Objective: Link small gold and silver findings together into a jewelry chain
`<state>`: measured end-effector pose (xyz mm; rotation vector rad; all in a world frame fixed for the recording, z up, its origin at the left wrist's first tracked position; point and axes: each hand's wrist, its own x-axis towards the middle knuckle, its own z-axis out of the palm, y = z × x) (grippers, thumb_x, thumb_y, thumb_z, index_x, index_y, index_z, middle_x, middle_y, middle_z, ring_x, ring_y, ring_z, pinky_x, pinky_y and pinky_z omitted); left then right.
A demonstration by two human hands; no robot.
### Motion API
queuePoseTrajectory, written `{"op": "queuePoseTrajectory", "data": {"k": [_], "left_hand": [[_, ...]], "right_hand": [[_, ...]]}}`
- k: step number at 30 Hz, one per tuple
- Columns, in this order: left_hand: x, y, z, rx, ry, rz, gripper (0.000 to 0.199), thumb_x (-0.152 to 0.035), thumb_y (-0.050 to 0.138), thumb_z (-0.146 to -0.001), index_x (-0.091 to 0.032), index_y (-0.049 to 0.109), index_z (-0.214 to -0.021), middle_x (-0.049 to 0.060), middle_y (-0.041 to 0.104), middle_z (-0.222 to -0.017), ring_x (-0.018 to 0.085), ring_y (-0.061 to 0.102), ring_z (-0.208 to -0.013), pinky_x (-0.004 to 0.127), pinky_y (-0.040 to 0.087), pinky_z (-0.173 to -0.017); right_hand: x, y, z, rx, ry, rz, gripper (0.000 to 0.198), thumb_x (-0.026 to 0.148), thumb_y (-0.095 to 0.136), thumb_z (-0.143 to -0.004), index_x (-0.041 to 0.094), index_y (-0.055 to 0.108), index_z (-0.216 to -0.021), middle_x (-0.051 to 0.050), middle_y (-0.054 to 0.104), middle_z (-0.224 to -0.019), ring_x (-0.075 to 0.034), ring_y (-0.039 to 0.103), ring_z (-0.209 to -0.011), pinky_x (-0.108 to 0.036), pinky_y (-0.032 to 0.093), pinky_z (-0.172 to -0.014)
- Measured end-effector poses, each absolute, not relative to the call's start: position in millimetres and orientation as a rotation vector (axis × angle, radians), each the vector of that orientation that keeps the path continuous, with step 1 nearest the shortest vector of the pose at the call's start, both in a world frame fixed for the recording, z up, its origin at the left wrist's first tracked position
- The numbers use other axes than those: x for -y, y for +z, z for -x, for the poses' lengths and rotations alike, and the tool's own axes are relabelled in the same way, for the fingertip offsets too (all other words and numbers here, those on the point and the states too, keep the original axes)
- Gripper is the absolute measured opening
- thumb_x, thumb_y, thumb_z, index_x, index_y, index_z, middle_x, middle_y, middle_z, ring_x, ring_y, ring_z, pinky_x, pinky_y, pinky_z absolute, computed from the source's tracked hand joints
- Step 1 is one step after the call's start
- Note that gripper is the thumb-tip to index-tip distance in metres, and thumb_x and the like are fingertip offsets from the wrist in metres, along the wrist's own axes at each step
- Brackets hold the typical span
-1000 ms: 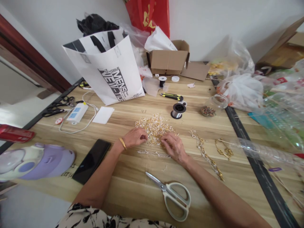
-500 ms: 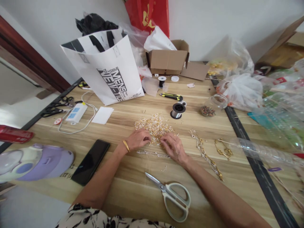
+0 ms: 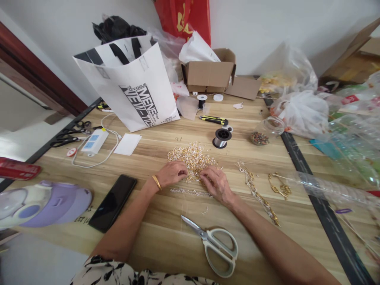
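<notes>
A loose heap of gold and silver chain pieces lies on the wooden table in front of me. At its near left edge is my left hand, fingers curled together and a gold bracelet on the wrist. My right hand rests at the near right edge, thumb and fingers closed. Whatever either hand pinches is too small to make out. Just below the hands a silver chain is stretched sideways. Scissors with white handles lie nearer to me.
Right of my hand are a gold-and-silver chain bundle and a gold chain. Behind the heap stand a wire spool and a box cutter. Leftward lie a phone, a purple bottle and a power strip.
The view has shifted very slightly. Both hands stay at the heap's near edge, with no clear change in their grip.
</notes>
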<state>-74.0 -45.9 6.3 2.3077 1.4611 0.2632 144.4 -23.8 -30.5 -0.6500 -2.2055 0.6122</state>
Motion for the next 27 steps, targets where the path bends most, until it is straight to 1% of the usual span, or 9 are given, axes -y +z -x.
{"op": "queuePoseTrajectory", "data": {"k": [8,13,16,20,27], "left_hand": [[47,5,75,-1.439,0.275,-2.326,0.013,-0.017,0.056,-0.082,-0.015,0.064,-0.073,0.003,0.063,-0.074,0.016,0.053,-0.076,0.026,0.038,-0.075],[47,7,73,-1.471,0.302,-2.324,0.014,-0.018,0.056,-0.082,-0.015,0.063,-0.070,0.003,0.060,-0.070,0.016,0.053,-0.073,0.026,0.039,-0.071],[48,10,70,-1.493,0.505,-2.258,0.012,-0.019,0.058,-0.080,-0.014,0.063,-0.070,0.003,0.062,-0.071,0.015,0.055,-0.072,0.026,0.041,-0.071],[50,10,64,-1.487,0.820,-1.987,0.008,-0.018,0.060,-0.077,-0.014,0.065,-0.072,0.003,0.065,-0.070,0.012,0.057,-0.066,0.023,0.045,-0.066],[48,-1,54,-1.356,0.992,-1.487,0.014,-0.024,0.068,-0.071,-0.011,0.066,-0.073,0.005,0.068,-0.072,0.013,0.061,-0.067,0.024,0.049,-0.066]], "right_hand": [[23,-32,-145,2.209,0.628,0.647,0.009,0.020,0.048,-0.091,0.020,0.056,-0.092,-0.006,0.061,-0.083,-0.018,0.055,-0.076,-0.031,0.045,-0.068],[24,-31,-144,2.210,0.616,0.650,0.008,0.020,0.048,-0.091,0.020,0.056,-0.091,-0.006,0.061,-0.082,-0.018,0.055,-0.076,-0.031,0.045,-0.068],[23,-29,-144,2.208,0.624,0.639,0.008,0.019,0.048,-0.091,0.019,0.055,-0.090,-0.006,0.060,-0.081,-0.018,0.054,-0.075,-0.031,0.045,-0.067],[23,-29,-144,2.189,0.618,0.624,0.007,0.019,0.048,-0.091,0.019,0.055,-0.089,-0.006,0.060,-0.080,-0.017,0.054,-0.074,-0.030,0.045,-0.066],[22,-31,-144,2.157,0.613,0.636,0.007,0.019,0.047,-0.091,0.019,0.054,-0.089,-0.005,0.060,-0.080,-0.017,0.054,-0.073,-0.030,0.045,-0.066]]}}
